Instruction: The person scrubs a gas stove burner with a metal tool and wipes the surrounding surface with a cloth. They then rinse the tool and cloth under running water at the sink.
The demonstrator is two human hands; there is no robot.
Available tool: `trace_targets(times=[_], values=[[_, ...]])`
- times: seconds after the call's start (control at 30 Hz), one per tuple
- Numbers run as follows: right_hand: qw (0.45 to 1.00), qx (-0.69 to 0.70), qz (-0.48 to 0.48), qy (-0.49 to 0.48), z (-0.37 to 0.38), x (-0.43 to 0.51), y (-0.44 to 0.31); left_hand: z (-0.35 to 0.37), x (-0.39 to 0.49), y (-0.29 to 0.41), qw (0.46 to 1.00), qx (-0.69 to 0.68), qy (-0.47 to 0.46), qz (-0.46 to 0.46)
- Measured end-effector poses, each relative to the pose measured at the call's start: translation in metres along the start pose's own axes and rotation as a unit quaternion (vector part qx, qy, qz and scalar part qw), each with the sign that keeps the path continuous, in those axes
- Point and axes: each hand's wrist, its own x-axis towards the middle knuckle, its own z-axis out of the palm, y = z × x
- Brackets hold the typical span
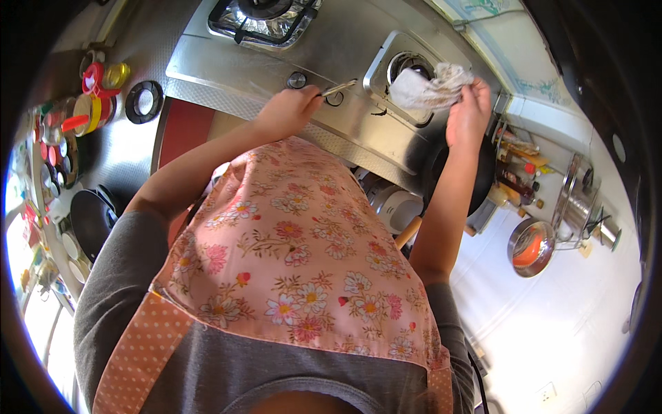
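Note:
My left hand (292, 111) is closed around a thin metal tool (339, 88), whose tip points right over the steel gas stove (320, 57) near its control knobs. What kind of tool it is, I cannot tell. My right hand (469, 111) pinches a crumpled, stained white cloth or paper towel (426, 90), which hangs over the right burner (411, 64). No grate sits on that burner, and dark residue marks the steel around it. The left burner (264, 8) has a black grate (239, 35) and foil lining.
A black round burner part (144, 102) lies on the counter at left, near jars (98, 114). Behind my right forearm is a black wok (481, 178). Bottles (517, 186) and a metal bowl (531, 247) with something orange stand at right. A black pan (93, 220) is at left.

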Motion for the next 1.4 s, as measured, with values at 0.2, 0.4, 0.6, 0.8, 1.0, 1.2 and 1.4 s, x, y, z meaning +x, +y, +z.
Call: trace_targets(times=[0.2, 0.4, 0.6, 0.8, 1.0, 1.2, 1.4], values=[[0.978, -0.207, -0.008, -0.001, 0.022, 0.121, 0.032, -0.024, -0.028, -0.021, 0.997, -0.030, 0.027, -0.061], [0.868, -0.485, 0.018, -0.107, 0.009, 0.182, 0.146, -0.029, -0.033, -0.023, 0.997, -0.028, 0.040, -0.064], [0.676, -0.712, -0.100, -0.161, 0.056, 0.126, 0.158, -0.017, -0.039, -0.003, 0.992, -0.031, 0.079, -0.091], [0.775, -0.604, -0.116, -0.142, 0.035, 0.047, 0.185, -0.028, -0.020, 0.007, 0.994, -0.048, 0.081, -0.063], [0.733, -0.595, -0.257, -0.205, -0.005, -0.021, 0.173, -0.014, -0.006, -0.006, 0.996, -0.035, 0.081, -0.006], [0.771, -0.561, -0.232, -0.193, -0.052, -0.039, 0.162, -0.020, 0.005, 0.000, 0.999, -0.007, 0.046, 0.002], [0.809, -0.527, -0.179, -0.189, -0.082, -0.049, 0.098, -0.023, 0.008, -0.007, 0.999, -0.017, 0.046, 0.005]])
